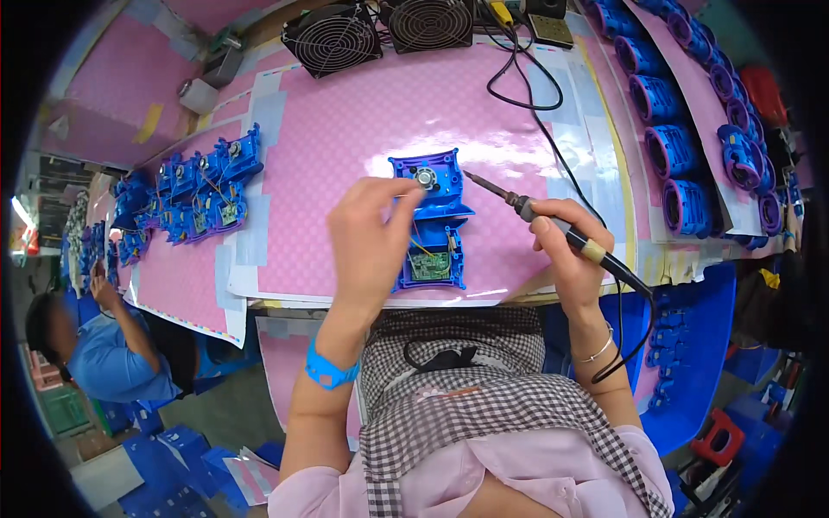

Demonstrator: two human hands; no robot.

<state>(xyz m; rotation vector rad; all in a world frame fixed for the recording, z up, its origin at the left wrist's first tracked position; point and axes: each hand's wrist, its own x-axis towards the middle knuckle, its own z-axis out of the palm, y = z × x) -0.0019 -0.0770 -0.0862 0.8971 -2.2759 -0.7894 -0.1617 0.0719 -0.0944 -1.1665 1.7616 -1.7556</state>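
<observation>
A soldering iron (553, 226) is gripped in my right hand (572, 250), its tip pointing up and left toward a blue plastic housing (449, 203). In the housing's upper half sits a small round speaker (426, 179). A green circuit board (429, 266) lies in the lower half, with thin wires running up from it. Over the housing's left side is my left hand (371, 229), thumb and fingers pinched close to the speaker. Whatever is between those fingertips is hidden or too small to make out. The iron's tip is apart from the speaker.
Two black fans (332, 41) stand at the back, near a soldering stand (551, 30). The iron's black cable (561, 151) crosses the right side. Blue housings (203, 186) are grouped at left; more housings (669, 151) line the right. A co-worker (112, 345) sits at far left.
</observation>
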